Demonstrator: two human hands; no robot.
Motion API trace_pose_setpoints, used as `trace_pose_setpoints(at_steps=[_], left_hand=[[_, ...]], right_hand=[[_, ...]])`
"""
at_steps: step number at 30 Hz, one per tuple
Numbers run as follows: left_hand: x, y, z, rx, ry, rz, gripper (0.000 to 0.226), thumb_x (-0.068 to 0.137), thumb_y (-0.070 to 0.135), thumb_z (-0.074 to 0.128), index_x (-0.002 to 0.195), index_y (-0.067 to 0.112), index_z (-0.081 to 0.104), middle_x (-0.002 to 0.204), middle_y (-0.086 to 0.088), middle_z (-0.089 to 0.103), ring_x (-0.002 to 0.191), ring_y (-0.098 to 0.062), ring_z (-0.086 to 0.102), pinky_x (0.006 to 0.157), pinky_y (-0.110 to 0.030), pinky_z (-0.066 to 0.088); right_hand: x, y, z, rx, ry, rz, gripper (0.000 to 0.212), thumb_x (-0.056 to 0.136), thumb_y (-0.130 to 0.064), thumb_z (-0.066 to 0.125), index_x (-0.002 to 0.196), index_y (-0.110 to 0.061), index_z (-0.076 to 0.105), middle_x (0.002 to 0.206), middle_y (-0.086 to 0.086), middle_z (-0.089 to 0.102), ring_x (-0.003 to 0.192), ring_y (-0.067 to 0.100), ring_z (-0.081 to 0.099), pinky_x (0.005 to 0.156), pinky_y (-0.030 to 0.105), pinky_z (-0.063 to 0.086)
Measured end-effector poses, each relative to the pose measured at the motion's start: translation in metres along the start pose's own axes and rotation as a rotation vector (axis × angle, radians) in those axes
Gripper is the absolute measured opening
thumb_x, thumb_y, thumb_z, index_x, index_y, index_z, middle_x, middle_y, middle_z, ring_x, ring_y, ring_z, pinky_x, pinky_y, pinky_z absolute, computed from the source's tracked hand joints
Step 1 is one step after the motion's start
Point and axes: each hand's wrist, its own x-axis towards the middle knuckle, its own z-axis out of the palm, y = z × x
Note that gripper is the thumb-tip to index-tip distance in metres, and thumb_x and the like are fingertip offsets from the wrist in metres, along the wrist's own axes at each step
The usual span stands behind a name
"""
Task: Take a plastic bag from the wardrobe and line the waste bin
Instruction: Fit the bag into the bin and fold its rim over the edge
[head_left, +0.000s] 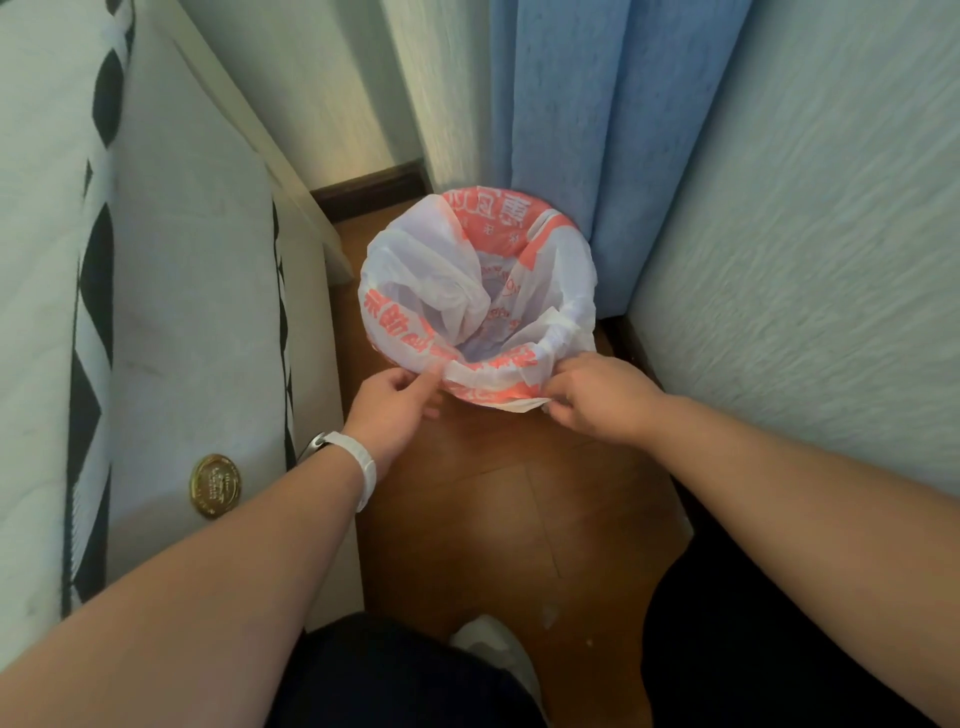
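Note:
A white plastic bag with red-orange print (415, 270) is spread open inside a round waste bin on the wooden floor, its edge folded over the rim all around. The bin itself is almost wholly hidden under the bag. My left hand (397, 402), with a white watch strap on the wrist, pinches the bag's edge at the near-left of the rim. My right hand (592, 397) pinches the folded edge at the near-right of the rim. The bag's inside sags down into the bin.
A white mattress with a black-patterned cover (156, 291) stands close on the left, with a gold badge (214, 486) on its side. A blue curtain (587, 130) hangs behind the bin. A textured wall (810, 234) closes the right side. My knees and a white shoe (493, 649) are at the bottom.

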Motion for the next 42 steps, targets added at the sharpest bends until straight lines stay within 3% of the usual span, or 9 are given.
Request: trace_pose_setpoints(at_steps=[5,8,13,19,24,27,34,38,42], left_hand=[[0.003,0.000,-0.001,0.105,0.165,0.046,0.038,0.088,0.049,0.061,0.070,0.016,0.058,0.067,-0.001,0.061,0.065,-0.019,0.060,0.059,-0.029,0.046],[-0.002,0.007,-0.002,0.365,0.241,0.265,0.032,0.085,0.049,0.057,0.066,0.025,0.048,0.065,0.007,0.054,0.060,-0.014,0.054,0.054,-0.026,0.041],[-0.011,0.028,0.023,0.714,0.131,0.729,0.027,0.083,0.051,0.047,0.085,0.026,0.056,0.084,0.010,0.053,0.075,-0.008,0.050,0.063,-0.020,0.041],[-0.003,0.033,0.048,0.880,0.036,0.956,0.030,0.087,0.040,0.060,0.111,0.022,0.063,0.105,0.003,0.064,0.096,-0.019,0.058,0.083,-0.037,0.047],[0.001,0.036,0.063,0.910,0.023,0.933,0.022,0.088,0.029,0.061,0.107,0.020,0.060,0.093,-0.001,0.068,0.079,-0.024,0.063,0.065,-0.035,0.050],[0.004,0.036,0.060,0.985,0.038,0.900,0.020,0.092,0.028,0.058,0.108,0.017,0.062,0.093,-0.005,0.069,0.078,-0.028,0.063,0.062,-0.033,0.038],[0.003,0.058,0.033,1.304,0.031,0.942,0.024,0.091,0.025,0.053,0.114,0.018,0.053,0.102,-0.002,0.066,0.090,-0.026,0.063,0.078,-0.037,0.041],[0.000,0.089,0.016,1.322,0.083,0.981,0.029,0.087,0.016,0.057,0.116,0.017,0.054,0.103,-0.004,0.065,0.093,-0.028,0.062,0.080,-0.037,0.039],[-0.007,0.120,-0.001,1.276,0.059,0.981,0.032,0.086,0.021,0.060,0.117,0.018,0.054,0.112,-0.006,0.064,0.106,-0.030,0.059,0.093,-0.042,0.038]], right_hand=[[-0.003,-0.008,-0.019,0.086,0.253,0.072,0.040,0.083,-0.052,0.039,0.073,-0.023,0.063,0.075,-0.006,0.061,0.070,0.017,0.057,0.058,0.037,0.051],[-0.001,-0.011,-0.028,0.047,0.468,0.024,0.029,0.085,-0.042,0.052,0.087,-0.018,0.067,0.088,-0.002,0.062,0.082,0.021,0.057,0.067,0.039,0.053],[0.004,-0.006,-0.022,0.042,0.471,-0.008,0.051,0.083,-0.042,0.064,0.127,-0.017,0.056,0.133,0.006,0.051,0.125,0.025,0.046,0.103,0.045,0.040],[0.010,0.002,-0.016,0.019,0.437,-0.006,0.054,0.083,-0.048,0.057,0.128,-0.018,0.053,0.140,0.006,0.046,0.134,0.024,0.038,0.108,0.046,0.037],[0.015,0.009,-0.008,0.014,0.438,-0.003,0.047,0.083,-0.040,0.063,0.122,-0.016,0.058,0.136,0.007,0.049,0.132,0.025,0.039,0.105,0.045,0.040],[0.016,0.009,-0.006,-0.025,0.482,-0.029,0.034,0.084,-0.034,0.066,0.111,-0.014,0.063,0.128,0.009,0.055,0.126,0.027,0.044,0.100,0.045,0.042],[0.015,-0.002,-0.020,0.013,0.576,-0.043,0.029,0.083,-0.028,0.068,0.108,-0.014,0.065,0.118,0.007,0.059,0.118,0.028,0.052,0.100,0.045,0.041],[0.013,-0.011,-0.036,0.090,0.662,-0.019,0.034,0.083,-0.026,0.069,0.114,-0.011,0.065,0.115,0.009,0.061,0.113,0.032,0.056,0.096,0.048,0.045],[0.011,-0.024,-0.056,0.211,0.784,-0.014,0.038,0.084,-0.025,0.068,0.117,-0.007,0.065,0.116,0.013,0.063,0.111,0.034,0.059,0.097,0.049,0.046]])
